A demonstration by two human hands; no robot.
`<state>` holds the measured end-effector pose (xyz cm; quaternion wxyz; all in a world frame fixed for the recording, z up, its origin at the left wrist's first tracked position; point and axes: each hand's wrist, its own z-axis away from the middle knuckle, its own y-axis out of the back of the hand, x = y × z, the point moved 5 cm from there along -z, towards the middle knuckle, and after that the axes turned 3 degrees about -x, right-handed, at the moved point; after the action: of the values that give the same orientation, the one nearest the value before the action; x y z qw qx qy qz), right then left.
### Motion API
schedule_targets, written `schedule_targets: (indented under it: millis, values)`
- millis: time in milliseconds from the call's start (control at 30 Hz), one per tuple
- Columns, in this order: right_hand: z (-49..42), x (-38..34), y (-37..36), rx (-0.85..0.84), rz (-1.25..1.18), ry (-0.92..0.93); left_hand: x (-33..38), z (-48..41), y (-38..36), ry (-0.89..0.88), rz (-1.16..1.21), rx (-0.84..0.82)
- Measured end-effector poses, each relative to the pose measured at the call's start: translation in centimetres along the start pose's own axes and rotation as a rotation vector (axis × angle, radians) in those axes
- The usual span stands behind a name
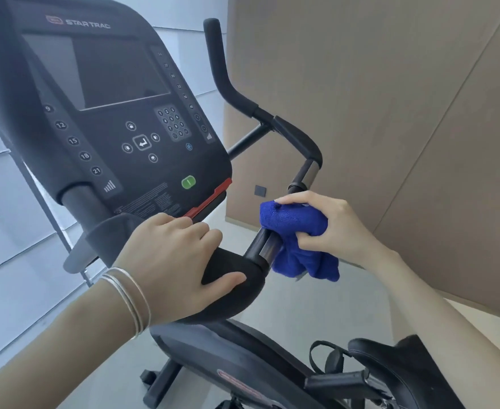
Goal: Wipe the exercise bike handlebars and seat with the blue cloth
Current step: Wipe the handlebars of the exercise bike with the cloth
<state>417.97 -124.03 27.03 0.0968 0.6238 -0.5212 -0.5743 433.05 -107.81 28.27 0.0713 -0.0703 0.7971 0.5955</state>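
Observation:
The black handlebars (297,140) of the exercise bike curve from an upright horn at the top down to a padded section near me. My right hand (331,224) grips the blue cloth (294,231), which is wrapped around the bar just past a silver sensor band (268,246); part of the cloth hangs below. My left hand (173,261), with silver bangles on the wrist, rests closed over the padded black grip (237,276). The black seat (390,358) shows at the bottom right, partly behind my right forearm.
The bike's console (110,107) with dark screen and keypad fills the upper left. The bike's body (231,355) and a pedal with strap (331,361) lie below. A beige panelled wall (390,98) stands to the right, pale panels to the left.

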Motion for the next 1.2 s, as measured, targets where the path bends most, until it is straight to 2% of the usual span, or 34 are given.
schedule_targets:
  millis: [167,300,433,633,733,867,933,1000,1133,1200]
  values:
    - [0.1,-1.9,-0.6,0.006,0.06,-0.081,-1.6,0.6,-0.1,-0.183,0.036,-0.001]
    - [0.5,-5.1,-1.9,-0.139,0.103,-0.101,-3.3,0.4,0.1,-0.287,0.04,0.043]
    - [0.1,-6.4,-2.7,-0.244,0.102,-0.238,-5.6,0.4,0.3,-0.324,0.005,0.04]
    - [-3.2,-5.7,-1.9,-0.212,0.315,-0.451,-6.6,0.4,0.0,-0.379,0.095,0.03]
    - [-3.1,-6.1,-2.1,-0.227,0.368,-0.474,-6.7,0.5,0.0,-0.361,0.147,0.086]
    - [-2.6,-7.7,-3.4,-0.407,0.358,-0.426,-6.7,0.7,0.0,-0.355,0.232,0.137]
    - [-3.1,-7.5,-3.4,-0.444,0.336,-0.45,-7.0,0.7,0.3,-0.336,0.273,0.164]
    - [-4.0,-6.4,-2.9,-0.393,0.325,-0.516,-7.5,0.7,0.5,-0.311,0.32,0.092]
    - [-5.9,-4.0,-1.5,-0.184,0.376,-0.56,-7.7,0.6,0.5,-0.345,0.344,0.121]
    - [-6.2,-3.6,-1.4,-0.16,0.387,-0.584,-7.8,0.6,0.7,-0.343,0.341,0.118]
